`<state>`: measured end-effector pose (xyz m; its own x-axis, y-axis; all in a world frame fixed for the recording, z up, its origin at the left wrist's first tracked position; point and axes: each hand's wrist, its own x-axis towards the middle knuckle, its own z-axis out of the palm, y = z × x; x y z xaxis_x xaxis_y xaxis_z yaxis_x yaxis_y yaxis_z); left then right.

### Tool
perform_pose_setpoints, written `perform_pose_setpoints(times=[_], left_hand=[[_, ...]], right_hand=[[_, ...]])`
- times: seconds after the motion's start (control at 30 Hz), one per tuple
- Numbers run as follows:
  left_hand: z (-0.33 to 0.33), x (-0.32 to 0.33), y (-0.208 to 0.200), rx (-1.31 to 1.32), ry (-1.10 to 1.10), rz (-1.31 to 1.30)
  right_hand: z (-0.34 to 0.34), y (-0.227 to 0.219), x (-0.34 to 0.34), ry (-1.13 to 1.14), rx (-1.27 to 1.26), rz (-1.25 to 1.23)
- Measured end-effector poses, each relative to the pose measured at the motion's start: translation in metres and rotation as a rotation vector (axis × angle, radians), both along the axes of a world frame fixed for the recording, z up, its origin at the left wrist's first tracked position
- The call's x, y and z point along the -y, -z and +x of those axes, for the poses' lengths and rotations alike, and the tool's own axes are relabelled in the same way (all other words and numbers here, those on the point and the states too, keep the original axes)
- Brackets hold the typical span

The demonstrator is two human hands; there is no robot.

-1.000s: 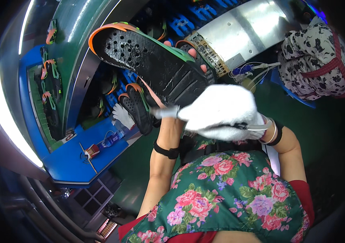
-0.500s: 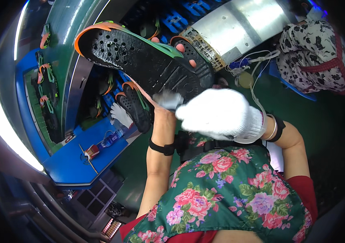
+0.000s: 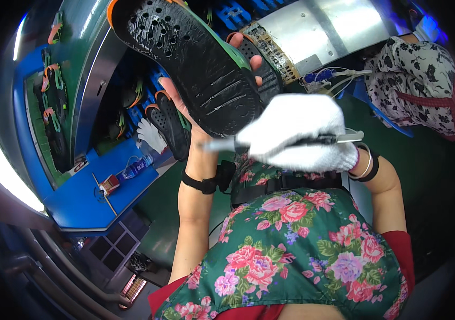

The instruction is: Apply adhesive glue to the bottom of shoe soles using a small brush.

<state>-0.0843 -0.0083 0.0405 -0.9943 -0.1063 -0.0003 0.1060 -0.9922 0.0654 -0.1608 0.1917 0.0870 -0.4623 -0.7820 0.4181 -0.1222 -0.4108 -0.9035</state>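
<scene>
My left hand [image 3: 179, 103], bare, grips a shoe [image 3: 206, 80] from beneath, thumb on one side and fingertips on the other. Its black underside faces up, with round holes at the far end and wet-looking gloss over parts of it. Orange and green show along the rim. A white knitted glove covers my right hand [image 3: 297, 130], closed around a slim brush-like tool [image 3: 221, 144]. The tool's grey end is blurred and lies past the shoe's near end, over my left wrist. Whether it touches anything, I cannot tell.
More shoes [image 3: 167, 125] stand on a blue rack behind. At left, a blue table [image 3: 88, 205] holds a bottle [image 3: 137, 168], a small red box [image 3: 110, 184] and a white glove [image 3: 151, 136]. A metal machine [image 3: 318, 34] stands ahead; a person in patterned sleeves [image 3: 417, 80] is at right.
The shoe has tipped more upright, its holed end rising toward the top edge. My right hand has turned, and the tool has swung from the sole to beyond its near end.
</scene>
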Motion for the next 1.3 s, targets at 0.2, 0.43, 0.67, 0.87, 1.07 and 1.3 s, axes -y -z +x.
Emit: perform_pose_setpoints(times=[0.2,0.43,0.67,0.87,1.07,1.3], left_hand=[[0.000,0.016,0.001,0.017,0.108,-0.129],[0.008,0.021,-0.009,0.223,0.164,-0.261],[0.010,0.025,-0.011,0.094,0.175,-0.219],[0.015,0.038,-0.011,0.196,0.277,-0.195],[0.029,0.047,0.004,0.505,0.225,-0.545],[0.030,0.034,-0.008,0.579,0.237,-0.382]], right_hand=[[0.004,0.004,0.003,-0.073,-0.298,-0.013],[-0.002,0.017,0.014,0.095,-0.428,0.090],[0.008,0.012,0.003,-0.201,-0.113,0.043],[0.015,0.022,-0.008,-0.107,-0.486,0.098],[0.030,0.021,-0.009,-0.180,-0.252,-0.132],[0.042,0.035,-0.020,-0.083,-0.676,-0.040]])
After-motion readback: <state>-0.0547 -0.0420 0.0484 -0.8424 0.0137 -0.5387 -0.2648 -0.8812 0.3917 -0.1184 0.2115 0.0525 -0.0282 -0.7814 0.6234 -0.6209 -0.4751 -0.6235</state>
